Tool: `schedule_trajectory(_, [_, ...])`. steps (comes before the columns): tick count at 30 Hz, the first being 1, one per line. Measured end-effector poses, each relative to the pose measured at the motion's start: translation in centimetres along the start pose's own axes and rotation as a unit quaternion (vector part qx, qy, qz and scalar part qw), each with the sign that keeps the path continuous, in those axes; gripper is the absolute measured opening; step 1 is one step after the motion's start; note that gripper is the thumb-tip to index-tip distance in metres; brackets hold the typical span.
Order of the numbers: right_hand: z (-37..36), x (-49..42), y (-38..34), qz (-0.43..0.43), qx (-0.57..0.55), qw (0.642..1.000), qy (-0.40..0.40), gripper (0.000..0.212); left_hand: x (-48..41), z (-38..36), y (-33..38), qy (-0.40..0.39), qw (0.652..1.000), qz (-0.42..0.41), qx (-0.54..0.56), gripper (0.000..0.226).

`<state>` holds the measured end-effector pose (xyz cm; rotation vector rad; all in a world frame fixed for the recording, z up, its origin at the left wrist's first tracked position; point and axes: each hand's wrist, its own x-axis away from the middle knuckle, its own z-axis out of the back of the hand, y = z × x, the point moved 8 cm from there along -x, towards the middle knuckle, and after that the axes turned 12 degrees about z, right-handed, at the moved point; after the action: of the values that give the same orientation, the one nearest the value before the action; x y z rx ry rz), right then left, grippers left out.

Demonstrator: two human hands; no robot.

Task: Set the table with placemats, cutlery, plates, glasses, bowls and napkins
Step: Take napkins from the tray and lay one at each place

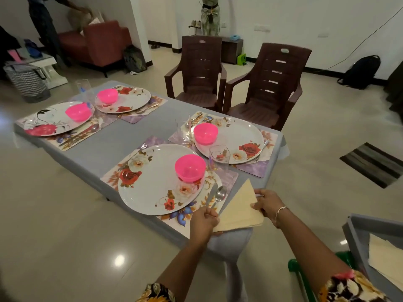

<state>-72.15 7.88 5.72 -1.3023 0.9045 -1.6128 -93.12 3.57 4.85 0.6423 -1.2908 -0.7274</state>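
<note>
A cream napkin [238,209], folded to a triangle, lies at the near right corner of the grey table [122,136]. My left hand [204,222] pinches its near left edge, and my right hand [267,202] holds its right edge. Just left of it sit a knife [211,195] and spoon [220,194] on a floral placemat [174,216], beside a white flowered plate [152,186] carrying a pink bowl [190,167]. A glass [219,156] stands behind. Three more place settings with plates and pink bowls fill the table.
A grey tray [357,240] holding more cream napkins [386,260] sits at the lower right on a green stand [293,265]. Two brown plastic chairs [266,88] stand at the table's far side. A striped mat [373,163] lies on the floor to the right.
</note>
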Motion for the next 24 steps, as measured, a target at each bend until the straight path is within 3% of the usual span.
schedule_trajectory(14, [-0.4, -4.9, 1.9, 0.085, 0.203, 0.975, -0.015, 0.046, -2.3, -2.3, 0.1, 0.163, 0.961, -0.097, -0.199, 0.02])
schedule_trajectory(21, [-1.1, -5.7, 1.2, 0.135, 0.295, 0.945, -0.042, 0.047, -2.0, -2.7, 0.0, 0.198, 0.938, -0.121, -0.258, 0.018])
schedule_trajectory(24, [-1.5, -5.6, 1.3, 0.146, 0.379, 0.912, -0.059, 0.055, -1.9, -3.0, -0.2, 0.197, 0.916, -0.141, -0.32, 0.02])
